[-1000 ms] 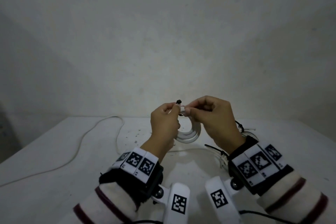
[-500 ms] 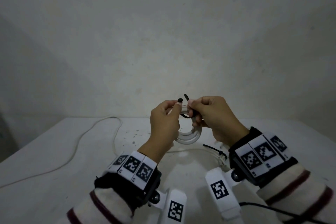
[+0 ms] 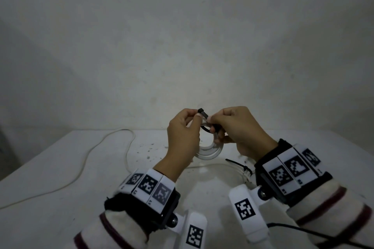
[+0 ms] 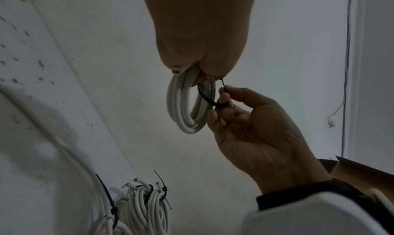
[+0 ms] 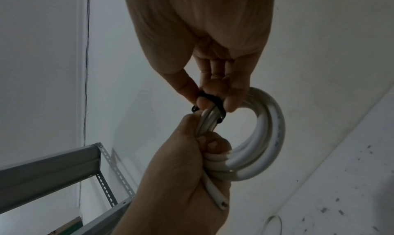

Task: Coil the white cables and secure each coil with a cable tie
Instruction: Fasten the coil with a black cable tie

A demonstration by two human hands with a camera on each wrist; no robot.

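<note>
A small coil of white cable (image 3: 207,152) hangs in the air above the table, held between both hands. My left hand (image 3: 197,116) grips the top of the coil (image 5: 266,137), with one cut end sticking out below its palm. A black cable tie (image 3: 204,115) is looped round the coil's strands; its head stands up by my left thumb. My right hand (image 3: 211,125) pinches the tie's strap (image 4: 210,101) between thumb and fingers, right beside the left hand. In the right wrist view the tie (image 5: 213,102) wraps the strands just above my left fist.
A long loose white cable (image 3: 87,159) snakes over the left of the white table (image 3: 60,198). Several tied coils (image 4: 147,203) with black ties lie near my right wrist (image 3: 245,171). A grey metal shelf frame (image 5: 53,167) stands off to the left.
The right hand has shifted its pinch along the tie, and the strap now loops under the coil's strands. Both hands stay raised in nearly the same spot.
</note>
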